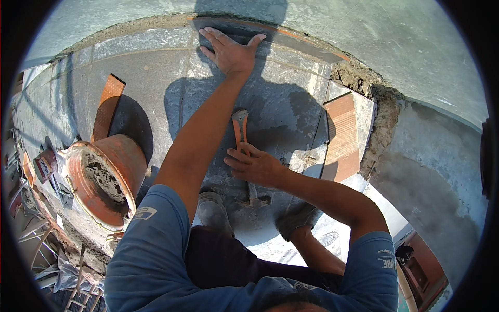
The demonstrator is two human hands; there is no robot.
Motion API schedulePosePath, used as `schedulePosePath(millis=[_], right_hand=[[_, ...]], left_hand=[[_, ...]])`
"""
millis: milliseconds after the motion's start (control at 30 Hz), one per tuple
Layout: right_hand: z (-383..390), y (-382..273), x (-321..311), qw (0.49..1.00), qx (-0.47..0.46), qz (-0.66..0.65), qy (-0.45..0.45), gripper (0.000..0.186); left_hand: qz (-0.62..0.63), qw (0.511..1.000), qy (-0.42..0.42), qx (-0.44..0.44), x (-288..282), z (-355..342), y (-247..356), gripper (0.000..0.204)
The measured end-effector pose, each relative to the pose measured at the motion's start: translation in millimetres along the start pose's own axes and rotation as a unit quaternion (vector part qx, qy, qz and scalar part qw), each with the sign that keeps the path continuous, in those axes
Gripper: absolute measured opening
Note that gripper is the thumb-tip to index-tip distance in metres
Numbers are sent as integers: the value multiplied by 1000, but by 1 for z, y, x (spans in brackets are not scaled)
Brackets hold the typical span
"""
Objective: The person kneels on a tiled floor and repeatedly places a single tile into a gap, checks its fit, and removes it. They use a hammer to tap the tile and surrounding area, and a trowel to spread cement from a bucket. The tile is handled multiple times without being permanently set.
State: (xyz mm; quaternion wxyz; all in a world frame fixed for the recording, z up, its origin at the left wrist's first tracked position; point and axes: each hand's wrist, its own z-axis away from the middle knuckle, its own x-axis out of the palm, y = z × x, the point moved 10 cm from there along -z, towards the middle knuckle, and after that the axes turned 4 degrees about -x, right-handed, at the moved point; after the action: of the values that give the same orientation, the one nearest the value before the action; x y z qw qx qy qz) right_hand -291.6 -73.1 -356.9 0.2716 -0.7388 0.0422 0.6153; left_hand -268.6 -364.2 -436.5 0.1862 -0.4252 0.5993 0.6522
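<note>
My left hand lies with fingers and thumb spread against a long dark skirting tile with an orange edge, at the foot of the wall. Closer to me, my right hand is closed round a hammer. The hammer's orange and black handle points away from me, while its metal head sits low between my shoes, over the grey floor tiles. Part of the shaft is hidden under my fingers.
At left stands an orange bucket with grey mortar inside. A terracotta tile piece lies beyond it, and more ridged terracotta pieces lie at right. A rough mortar gap runs along the wall's base. Scrap clutters the far left.
</note>
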Motion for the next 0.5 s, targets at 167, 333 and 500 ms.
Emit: schedulePosePath(millis=[167, 333, 500], right_hand=[[-10, -2, 34, 990, -26, 80, -115, 8], [17, 21, 1, 998, 53, 17, -17, 16], [83, -15, 6, 921, 377, -88, -37, 65]], left_hand=[[5, 1000, 7, 5, -4, 1, 0, 146], [3, 1000, 13, 1, -5, 0, 0, 146], [-10, 1000, 14, 8, -2, 2, 3, 146]])
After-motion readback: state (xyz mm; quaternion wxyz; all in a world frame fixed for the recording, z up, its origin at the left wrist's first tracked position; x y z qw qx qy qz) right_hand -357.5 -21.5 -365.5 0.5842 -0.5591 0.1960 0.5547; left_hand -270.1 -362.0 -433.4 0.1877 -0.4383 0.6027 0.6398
